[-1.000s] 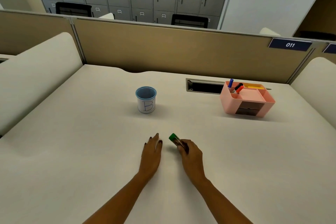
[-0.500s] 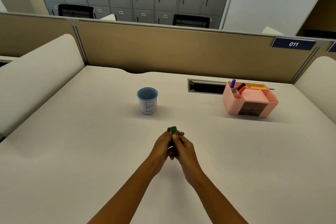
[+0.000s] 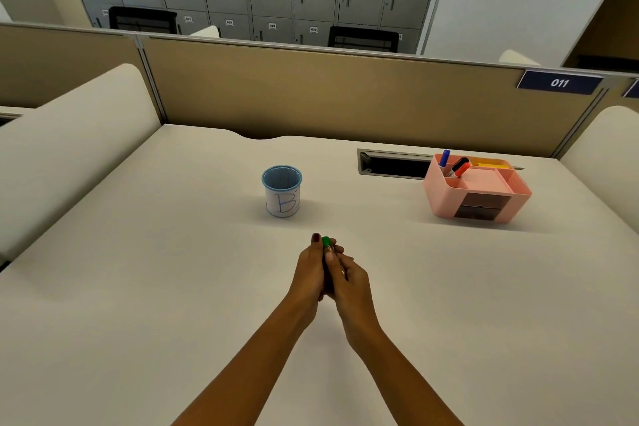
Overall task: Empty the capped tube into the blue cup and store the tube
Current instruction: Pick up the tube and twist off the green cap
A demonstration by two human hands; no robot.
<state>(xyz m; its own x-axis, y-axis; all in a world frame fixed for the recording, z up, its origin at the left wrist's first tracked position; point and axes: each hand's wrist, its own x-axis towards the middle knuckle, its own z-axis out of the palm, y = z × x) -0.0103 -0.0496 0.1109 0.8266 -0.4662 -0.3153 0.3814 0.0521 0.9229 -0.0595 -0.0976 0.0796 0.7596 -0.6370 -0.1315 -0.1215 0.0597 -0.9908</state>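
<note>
A small tube with a green cap [image 3: 326, 243] is held upright between both hands above the middle of the desk. My left hand [image 3: 310, 270] and my right hand [image 3: 347, 278] are pressed together around it, so only the cap and a short clear stretch below it show. The left fingertips reach up beside the cap. The blue mesh cup [image 3: 282, 191], with a white label marked "B", stands on the desk a short way beyond the hands and slightly left. Its inside is too dark to tell whether it holds anything.
A pink desk organizer [image 3: 477, 188] with markers in its back compartments stands at the far right. A cable slot [image 3: 392, 164] is cut into the desk beside it. Partition walls close the back; cushioned dividers flank both sides.
A second ago the right hand alone held the tube low over the desk and the left lay flat beside it. Both hands have since closed around the tube and raised it upright.
</note>
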